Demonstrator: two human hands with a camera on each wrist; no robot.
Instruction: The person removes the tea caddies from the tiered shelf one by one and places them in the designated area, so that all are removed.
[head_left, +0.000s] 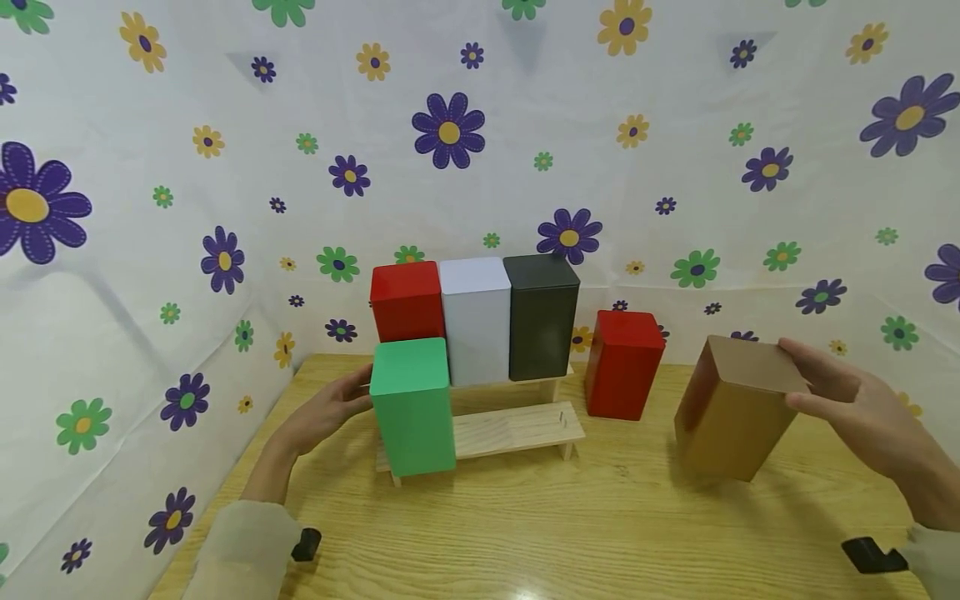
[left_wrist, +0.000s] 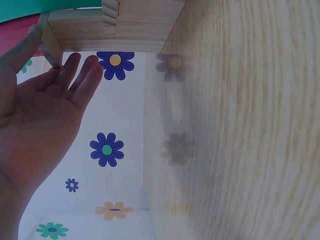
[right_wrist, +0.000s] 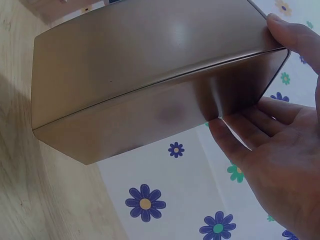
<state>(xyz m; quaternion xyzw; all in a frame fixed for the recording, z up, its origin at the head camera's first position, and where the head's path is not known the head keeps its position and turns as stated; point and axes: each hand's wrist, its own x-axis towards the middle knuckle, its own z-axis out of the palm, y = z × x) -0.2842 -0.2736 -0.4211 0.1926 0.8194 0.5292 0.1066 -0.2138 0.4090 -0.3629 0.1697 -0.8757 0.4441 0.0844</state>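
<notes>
My right hand (head_left: 862, 408) grips the top end of a gold-brown metal box (head_left: 750, 417), thumb on one side and fingers on another. The box tilts; whether its base touches the table I cannot tell. My left hand (head_left: 333, 408) is beside the left end of a two-step wooden stand (head_left: 517, 429), its fingers nearly straight and partly hidden behind a green box (head_left: 412, 408). In the left wrist view its thumb and fingers lie near the stand's end piece (left_wrist: 50, 42). The green box stands on the lower step's left end.
On the upper step stand a red box (head_left: 407, 300), a white box (head_left: 476, 321) and a black box (head_left: 542, 317), side by side. Another red box (head_left: 622, 367) stands on the wooden table (head_left: 525, 533), right of the stand. A flower-patterned cloth (head_left: 495, 200) hangs behind and at the sides.
</notes>
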